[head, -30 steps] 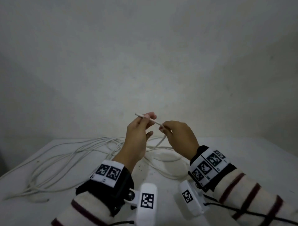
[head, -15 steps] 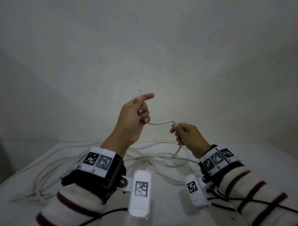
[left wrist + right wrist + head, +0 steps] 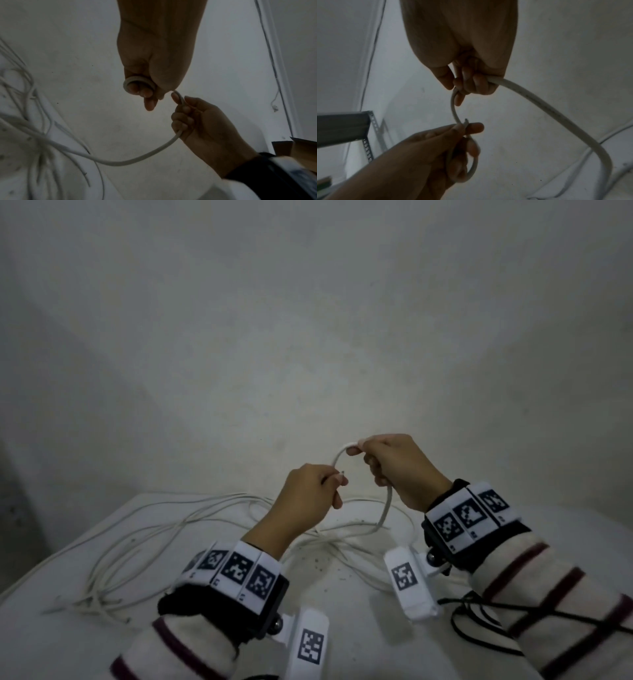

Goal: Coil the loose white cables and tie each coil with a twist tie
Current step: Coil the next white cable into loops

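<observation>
White cable point(image 3: 386, 510): held above the bench point(image 3: 565, 529), a first small loop wound round the left hand's fingers. Left hand point(image 3: 305, 501) pinches the cable end to anchor it; right hand point(image 3: 400, 467) grips the run, seemingly feeding another turn. Remaining cables point(image 3: 144, 529) sprawl loose at far left.

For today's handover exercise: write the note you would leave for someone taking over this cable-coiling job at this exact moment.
Left hand: pinches the cut end of the thick white round cable and holds one small loop of it around its fingers.
Right hand: grips the same cable further along, feeding it.
The cable's tail drops to the white table, where the thin loose white cables lie tangled.
Done: first loop only.
Left: finish this coil, tie it, then the others. No twist tie in view.
</observation>
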